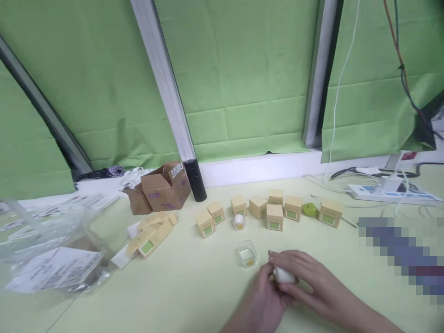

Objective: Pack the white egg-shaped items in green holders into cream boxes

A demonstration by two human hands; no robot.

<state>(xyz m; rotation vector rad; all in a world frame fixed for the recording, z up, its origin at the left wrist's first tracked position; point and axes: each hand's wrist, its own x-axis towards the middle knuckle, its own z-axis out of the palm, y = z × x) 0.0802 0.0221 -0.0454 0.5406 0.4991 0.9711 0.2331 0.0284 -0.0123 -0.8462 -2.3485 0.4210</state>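
A small white object [284, 275] sits between my two hands at the lower right; its kind is hard to make out, as fingers cover much of it. My left hand [268, 298] is closed around its left and lower side. From above and the right, my right hand [308, 280] grips it between thumb and fingers. Just left of my hands, on the table, stands a clear square container [247, 253] with a yellow-orange mark. Farther back is a similar clear container [239, 222] with something white in it.
Several small tan boxes [274, 217] with green labels stand in a loose row behind. A green item [310, 210] lies among them. Flattened tan cartons [152, 236], an open cardboard box [165, 187], a black cylinder [194, 180] and plastic bags [55, 263] are left. A power strip [391, 194] is right.
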